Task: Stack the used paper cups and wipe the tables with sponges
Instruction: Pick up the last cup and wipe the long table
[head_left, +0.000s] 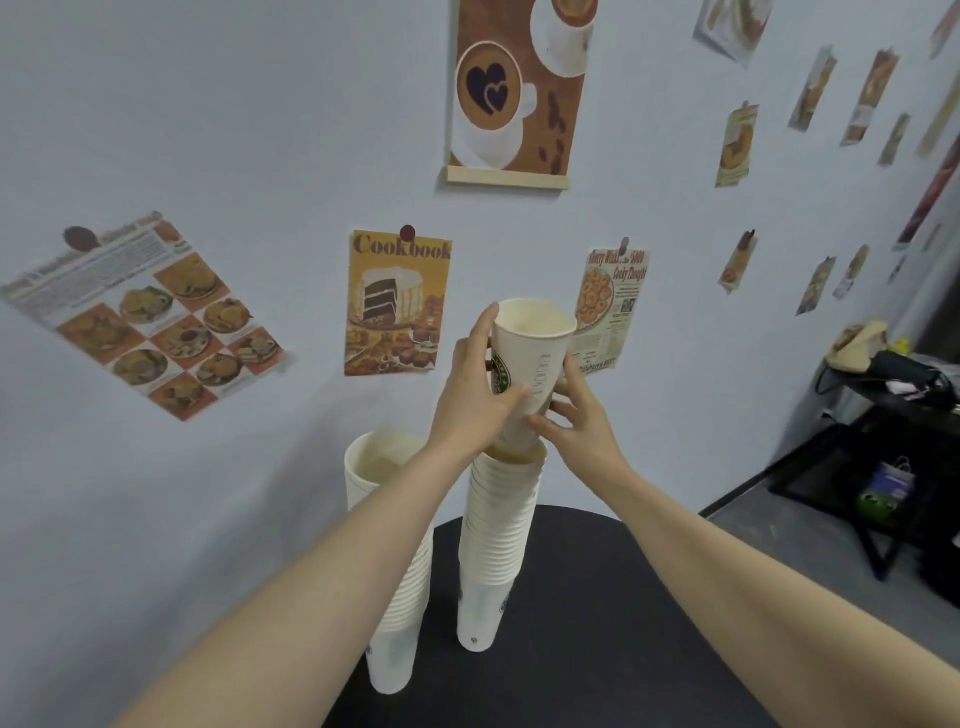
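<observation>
Head view
Left hand: the left hand wraps the cup from its left side, thumb across the front near the green logo, fingers reaching up toward the rim — a closed grip on the cup.
Right hand: the right hand pinches the cup's lower right side with curled fingers, its grip also clamped on the cup.
Cup: white paper, open mouth up, slightly tilted; its base sits in the mouth of the right stack, most of its body above that stack's top rim.
Right stack: tall column of nested white cups standing on the table, leaning a little.
Left stack: a second column of nested cups, the left stack, stands just beside the first, near the table's left edge; the left forearm crosses in front of it.
Table: dark, round-edged top against a pale blue wall.
Wall: carries a Cookbook poster, a coffee print and smaller food cards.
Far right: a black shelf with dark clutter — details unclear.
</observation>
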